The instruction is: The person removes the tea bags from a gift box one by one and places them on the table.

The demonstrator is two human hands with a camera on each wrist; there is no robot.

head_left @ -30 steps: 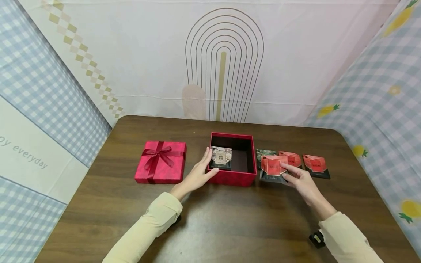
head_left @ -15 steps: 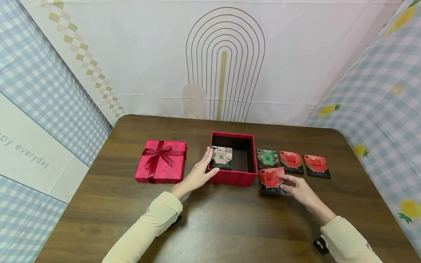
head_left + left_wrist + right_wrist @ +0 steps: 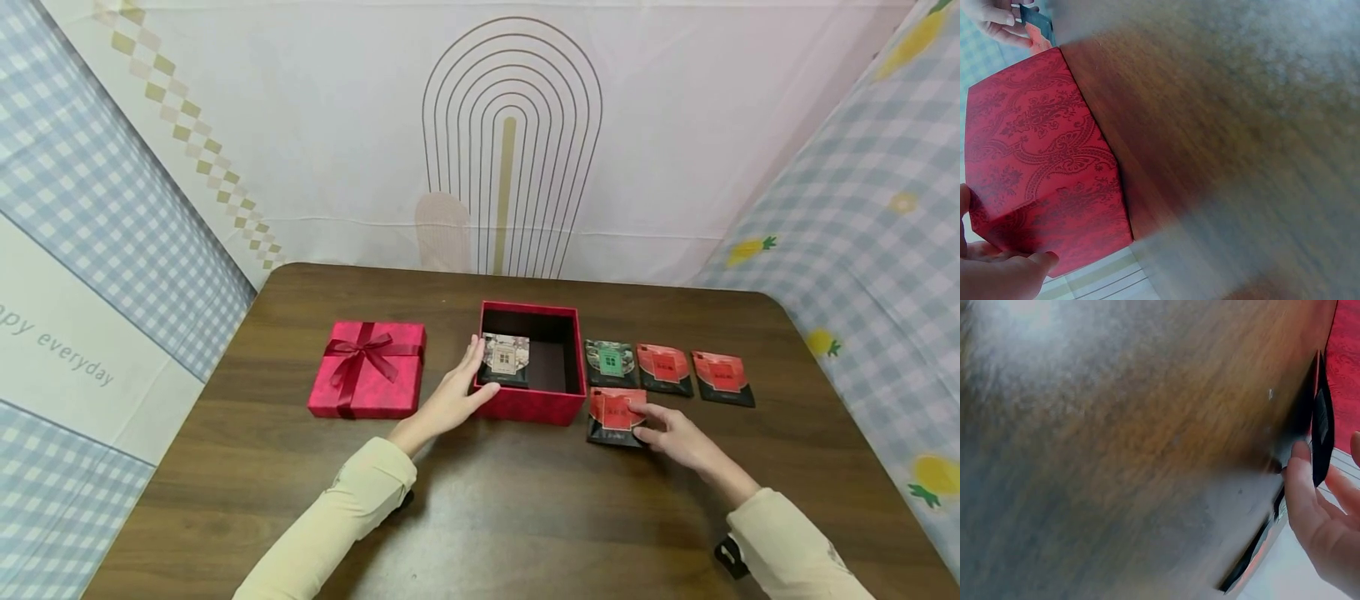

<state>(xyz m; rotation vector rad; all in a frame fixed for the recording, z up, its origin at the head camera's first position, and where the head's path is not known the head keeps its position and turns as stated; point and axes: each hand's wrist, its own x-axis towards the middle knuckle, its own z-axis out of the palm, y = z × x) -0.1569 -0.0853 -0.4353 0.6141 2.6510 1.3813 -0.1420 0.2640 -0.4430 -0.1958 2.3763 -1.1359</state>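
Note:
A red-and-black sachet point(image 3: 617, 414) lies low over the table, just right of the red box's front corner. My right hand point(image 3: 678, 435) pinches its right edge; in the right wrist view the sachet point(image 3: 1322, 422) is seen edge-on between thumb and fingers. The red patterned box point(image 3: 532, 407) is without its lid and dark inside. A cream-and-black sachet point(image 3: 505, 360) stands in its left part. My left hand point(image 3: 447, 397) rests against the box's left side with extended fingers, its thumb near the front corner. The left wrist view shows the box point(image 3: 1054, 150) close up.
Behind the held sachet, a green-and-black sachet point(image 3: 611, 363) and two more red-and-black sachets, one nearer point(image 3: 664, 369) and one farther right point(image 3: 723, 379), lie in a row. A red lid point(image 3: 367, 370) with a ribbon bow sits left on the wooden table point(image 3: 480, 517).
My right hand has brought the red-and-black sachet towards the front and lowered it, uncovering the green sachet, then shifted it slightly left. My left hand has stayed at the box.

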